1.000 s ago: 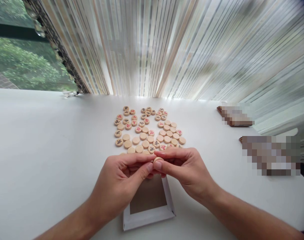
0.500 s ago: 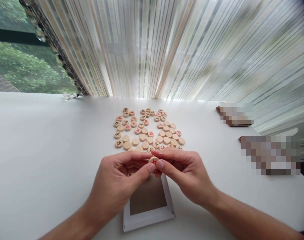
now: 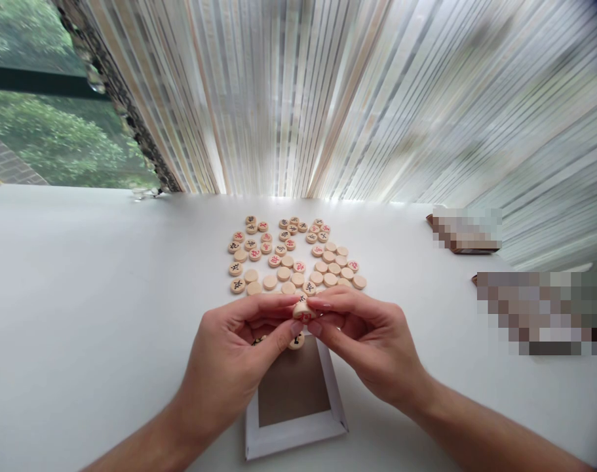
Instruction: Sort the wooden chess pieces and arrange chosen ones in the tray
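Between the fingertips of my left hand [image 3: 229, 354] and my right hand [image 3: 367, 341] is a round wooden Chinese chess piece [image 3: 305, 311], its red-marked face tilted toward me. Both hands are closed on it. Below the hands lies a shallow white box [image 3: 298, 442] with a brown bottom. A piece with a black character [image 3: 296, 340] shows at the box's far end, partly covered by my left thumb. Just past my fingers spread many loose chess pieces [image 3: 283, 274], some face up with red or black characters, some blank side up. The nearest ones are partly hidden by my hands.
All of this rests on a white table [image 3: 106, 314]. At the right are two brown-edged objects, blurred out, a farther one [image 3: 468, 231] and a nearer one [image 3: 534, 311]. A striped string curtain [image 3: 278, 98] hangs behind the table, with a window [image 3: 57, 131] at the left.
The piece in my fingers has been turned, so its red face now points lower toward me. A black-marked piece in the box has come into sight. The whole view has shifted slightly.
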A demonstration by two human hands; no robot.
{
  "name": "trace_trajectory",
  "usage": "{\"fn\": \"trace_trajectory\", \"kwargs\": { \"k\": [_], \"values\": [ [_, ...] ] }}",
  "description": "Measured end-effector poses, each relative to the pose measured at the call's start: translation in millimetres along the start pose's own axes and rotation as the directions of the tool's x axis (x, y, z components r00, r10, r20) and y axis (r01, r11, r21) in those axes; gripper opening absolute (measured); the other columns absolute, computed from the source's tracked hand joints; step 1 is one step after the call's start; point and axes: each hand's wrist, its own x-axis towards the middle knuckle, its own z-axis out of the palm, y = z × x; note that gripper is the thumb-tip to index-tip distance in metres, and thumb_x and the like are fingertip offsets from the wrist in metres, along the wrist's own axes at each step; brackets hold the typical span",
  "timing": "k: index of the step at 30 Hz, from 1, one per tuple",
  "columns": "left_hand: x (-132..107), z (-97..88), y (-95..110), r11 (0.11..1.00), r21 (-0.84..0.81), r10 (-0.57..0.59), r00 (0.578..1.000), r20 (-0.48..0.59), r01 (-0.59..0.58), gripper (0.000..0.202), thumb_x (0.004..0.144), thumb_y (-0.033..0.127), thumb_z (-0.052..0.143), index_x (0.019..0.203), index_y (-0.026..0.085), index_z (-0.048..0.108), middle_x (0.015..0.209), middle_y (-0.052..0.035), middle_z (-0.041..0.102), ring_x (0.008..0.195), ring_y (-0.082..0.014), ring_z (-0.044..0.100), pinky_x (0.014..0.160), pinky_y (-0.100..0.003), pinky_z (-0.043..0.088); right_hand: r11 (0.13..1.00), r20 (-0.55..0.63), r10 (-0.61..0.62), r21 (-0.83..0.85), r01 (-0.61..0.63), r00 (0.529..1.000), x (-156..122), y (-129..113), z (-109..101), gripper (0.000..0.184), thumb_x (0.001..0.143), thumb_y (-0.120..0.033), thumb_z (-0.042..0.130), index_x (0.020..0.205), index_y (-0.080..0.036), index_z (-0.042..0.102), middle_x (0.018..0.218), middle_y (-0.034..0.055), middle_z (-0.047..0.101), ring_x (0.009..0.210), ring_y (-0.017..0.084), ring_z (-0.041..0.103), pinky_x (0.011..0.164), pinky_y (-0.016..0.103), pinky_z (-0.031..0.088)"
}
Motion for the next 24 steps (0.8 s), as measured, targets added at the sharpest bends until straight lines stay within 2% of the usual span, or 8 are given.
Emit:
{"fn": "trace_trajectory", "kwargs": {
  "k": [12,19,24],
  "values": [
    [2.0,0.5,1.3,1.0,-0.024,-0.012,0.999,0.029,0.013,0.023,0.082,0.018,0.088,0.104,0.024,0.086,0.101,-0.0036,0.086,0.091,-0.0196,0.082,0.08,-0.022,0.068,0.999,-0.006,0.031,0.007,-0.031,0.999,1.8,-0.5,0.0,0.03,0.086,-0.011,0.083,0.11,-0.029,0.085,0.1,0.0065,0.077,0.089,0.018,0.075,0.078,0.027,0.067],
    [-0.2,-1.5,0.5,0.999,-0.016,-0.047,0.998,0.041,0.048,0.023,0.084,0.022,0.087,0.107,0.025,0.086,0.099,-0.0033,0.086,0.082,-0.0164,0.08,0.075,-0.021,0.067,0.999,-0.005,0.047,-0.008,-0.047,0.999,1.5,-0.1,-1.3,0.031,0.085,-0.013,0.084,0.112,-0.028,0.085,0.099,0.007,0.077,0.085,0.017,0.074,0.078,0.03,0.066],
    [-0.8,-3.3,0.0,0.997,-0.015,-0.07,0.996,0.053,0.07,0.024,0.084,0.024,0.087,0.109,0.023,0.085,0.098,-0.0032,0.086,0.082,-0.0162,0.08,0.075,-0.021,0.067,0.998,-0.007,0.06,-0.001,-0.06,0.998,1.1,0.7,-1.5,0.031,0.085,-0.013,0.084,0.113,-0.027,0.084,0.098,0.0063,0.077,0.086,0.017,0.074,0.078,0.027,0.065]
  ]
}}
